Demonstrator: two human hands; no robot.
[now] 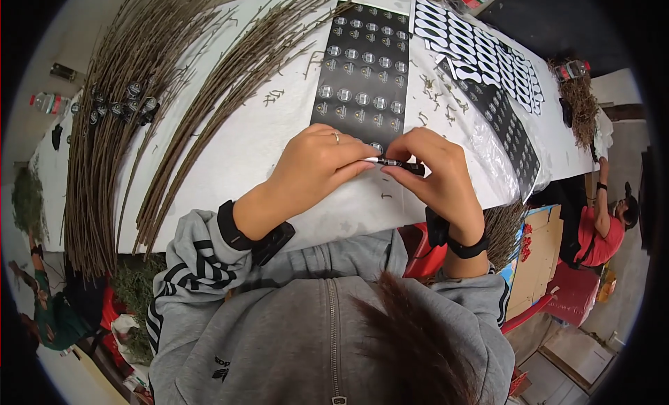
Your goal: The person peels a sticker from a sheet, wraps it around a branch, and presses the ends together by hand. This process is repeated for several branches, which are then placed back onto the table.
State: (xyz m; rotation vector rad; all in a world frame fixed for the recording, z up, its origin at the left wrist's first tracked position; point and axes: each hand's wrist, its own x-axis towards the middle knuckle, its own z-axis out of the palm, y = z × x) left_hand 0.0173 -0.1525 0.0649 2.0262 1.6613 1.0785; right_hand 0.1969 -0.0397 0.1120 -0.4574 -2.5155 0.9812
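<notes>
Both my hands meet at the near end of a black sheet of printed labels [363, 74] on the table. The fingers of my left hand [317, 154] are closed in a pinch on the white end of a slim black-and-white strip [390, 162]. My right hand [435, 169] pinches its dark part from the other side, and a black end sticks out below those fingers. The fingers partly cover the strip, so its exact kind is unclear. Each wrist wears a black band.
Bundles of long thin twigs [198, 116] lie at the left, some with round black labels [115, 109]. White die-cut label sheets [463, 39], another black label sheet [512, 126] and clear plastic [484, 143] are at the right. Another person in red [603, 231] stands far right.
</notes>
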